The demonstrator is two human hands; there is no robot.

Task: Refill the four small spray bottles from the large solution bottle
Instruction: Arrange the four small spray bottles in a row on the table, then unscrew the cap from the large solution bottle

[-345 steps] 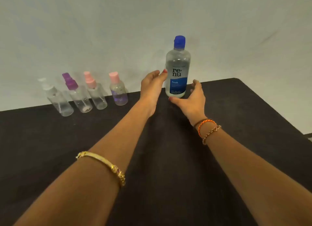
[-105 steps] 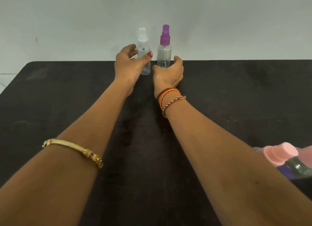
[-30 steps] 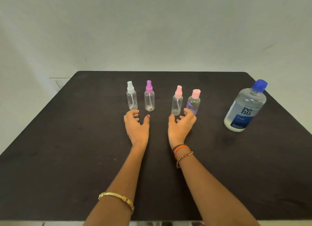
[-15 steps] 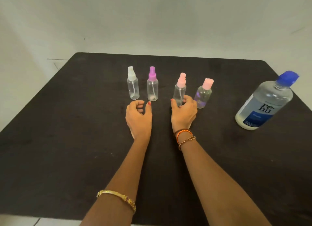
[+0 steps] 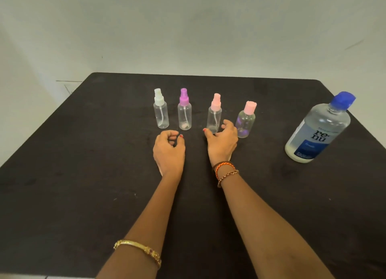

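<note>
Reaching for the clear small spray bottle with the tall pink pump cap (image 5: 214, 113), the right hand (image 5: 222, 144) has its thumb and fingers curved around the base of this bottle, but whether they already press it I cannot tell. The left hand (image 5: 168, 151) rests on the black table (image 5: 83, 174) just in front of the clear bottle with the purple pump cap (image 5: 184, 111), with fingers loosely curled and holding nothing. On the far left of the row stands the clear bottle with the white pump cap (image 5: 160, 109), and on the far right the short round bottle with the flat pink cap (image 5: 246, 120). The large clear solution bottle with the blue cap and blue label (image 5: 319, 128) stands well apart on the right, its cap on.

To do this step well, I think the right hand should hold the body low and firmly, and the left hand should come to turn off the pump cap. The long tube inside should be lifted straight up, so the light bottle does not tip against its neighbours.
</note>
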